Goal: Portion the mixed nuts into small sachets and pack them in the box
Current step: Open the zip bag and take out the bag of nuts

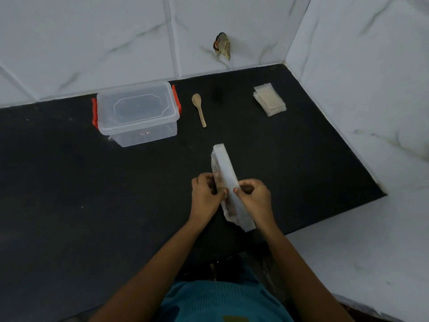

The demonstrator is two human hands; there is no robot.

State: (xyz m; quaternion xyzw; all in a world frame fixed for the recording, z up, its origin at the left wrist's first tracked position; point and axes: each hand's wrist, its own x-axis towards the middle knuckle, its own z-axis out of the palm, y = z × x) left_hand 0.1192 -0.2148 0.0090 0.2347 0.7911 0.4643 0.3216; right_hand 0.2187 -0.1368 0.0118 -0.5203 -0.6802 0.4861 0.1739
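Note:
A long clear bag of mixed nuts [224,163] stands tilted over the black counter [69,182]. My left hand [205,194] pinches its left side and my right hand [254,196] pinches its right side, both near the bag's middle. A clear plastic box [137,112] with red latches and its lid on sits at the back left. A wooden spoon [199,109] lies to the right of the box. A stack of small clear sachets [269,99] lies at the back right.
White marble-patterned tiled walls [359,89] close the counter at the back and right. A small dark object [222,45] sticks out of the back wall. The counter's front edge runs close to my body.

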